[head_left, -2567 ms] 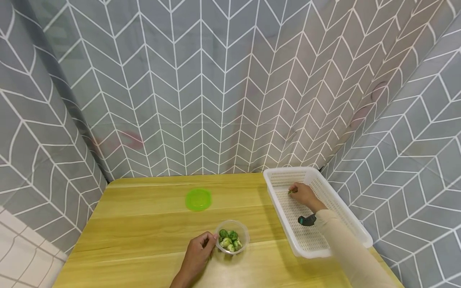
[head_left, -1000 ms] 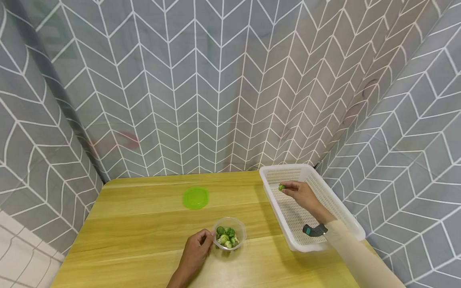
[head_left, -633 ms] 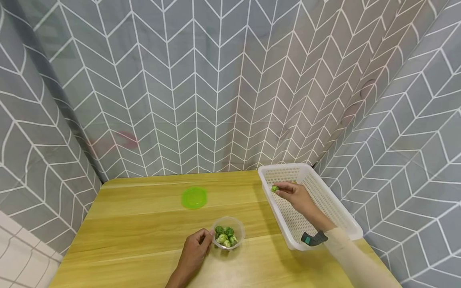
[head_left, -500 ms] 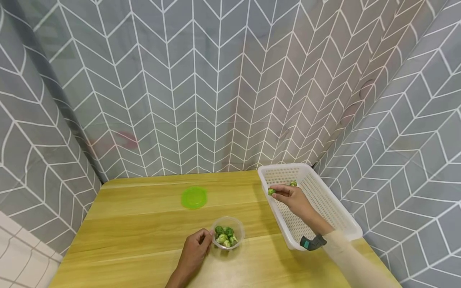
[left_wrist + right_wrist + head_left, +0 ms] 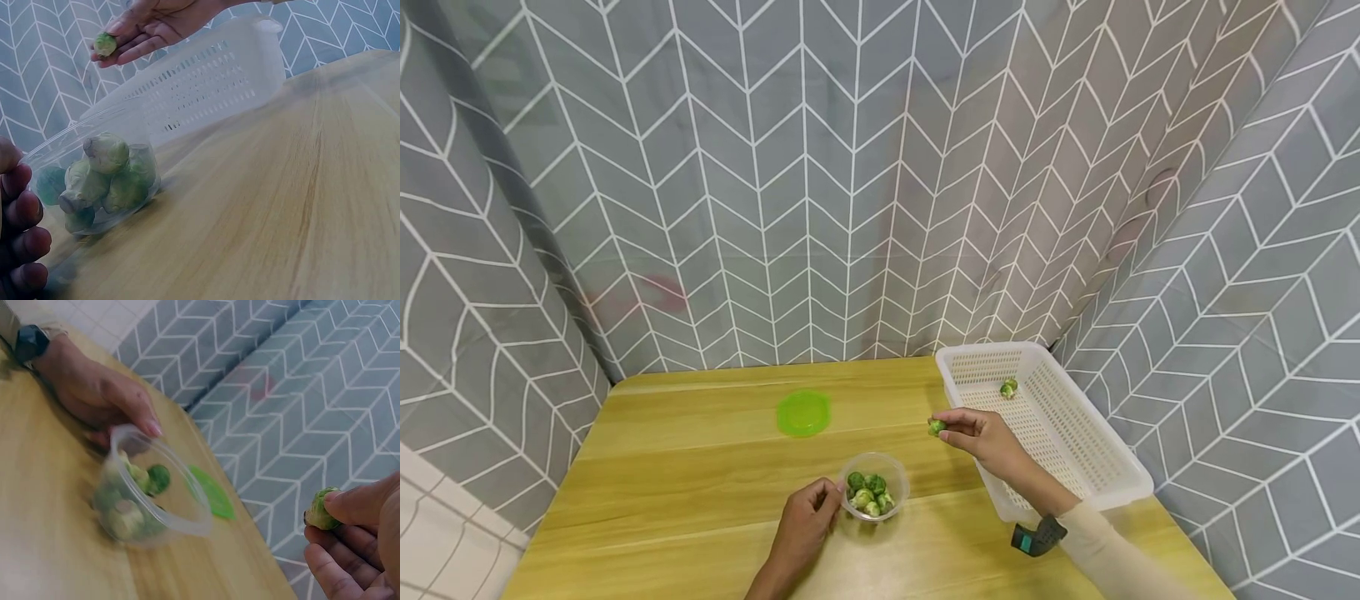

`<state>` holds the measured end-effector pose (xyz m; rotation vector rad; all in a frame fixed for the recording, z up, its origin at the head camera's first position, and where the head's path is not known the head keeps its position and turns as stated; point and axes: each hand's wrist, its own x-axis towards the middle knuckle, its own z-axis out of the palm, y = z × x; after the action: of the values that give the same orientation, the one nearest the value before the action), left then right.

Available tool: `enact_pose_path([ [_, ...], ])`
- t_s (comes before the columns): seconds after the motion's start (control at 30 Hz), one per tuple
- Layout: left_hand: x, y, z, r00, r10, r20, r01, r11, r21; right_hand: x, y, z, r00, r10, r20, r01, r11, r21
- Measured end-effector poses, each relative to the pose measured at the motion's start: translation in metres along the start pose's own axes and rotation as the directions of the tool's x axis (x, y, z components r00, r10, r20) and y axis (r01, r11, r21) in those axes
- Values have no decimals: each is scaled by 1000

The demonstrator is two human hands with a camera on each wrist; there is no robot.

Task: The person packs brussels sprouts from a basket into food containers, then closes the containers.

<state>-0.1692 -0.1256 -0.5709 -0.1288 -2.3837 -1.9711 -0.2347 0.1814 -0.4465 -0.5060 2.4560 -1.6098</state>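
Note:
A clear round plastic tub [image 5: 892,472] holding several Brussels sprouts [image 5: 865,497] stands on the table. My left hand [image 5: 806,518] pinches its left rim between thumb and fingers, as the right wrist view also shows. Between the thumb and fingertips of my right hand [image 5: 988,442] is a single Brussels sprout [image 5: 936,427], held in the air just left of the white basket, up and to the right of the tub. In the right wrist view that sprout [image 5: 323,509] has its cut stem end pointing left.
The white perforated basket [image 5: 1105,500] stands at the right of the wooden table [image 5: 700,467], with a couple of sprouts [image 5: 1009,388] near its far end. A green lid [image 5: 803,413] lies behind the tub. Patterned curtains [image 5: 835,208] hang around the table.
My right hand has lifted a sprout out of the basket and carried it left past the basket's rim, uncovering the sprouts left inside. My left hand has stayed at the tub.

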Motion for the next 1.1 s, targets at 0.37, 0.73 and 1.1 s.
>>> enact_pose_path([
  [0.37, 1, -1, -1, 1000, 14, -11, -14, 1000, -10, -3, -4, 36, 993, -45, 108, 40, 998, 49],
  [0.73, 0, 2, 1, 1000, -22, -8, 22, 1000, -19, 1, -6, 64, 973, -121, 196, 113, 992, 56],
  [1.1, 0, 1, -1, 1000, -19, 3, 19, 1000, -20, 4, -6, 92, 957, -109, 267, 101, 994, 42],
])
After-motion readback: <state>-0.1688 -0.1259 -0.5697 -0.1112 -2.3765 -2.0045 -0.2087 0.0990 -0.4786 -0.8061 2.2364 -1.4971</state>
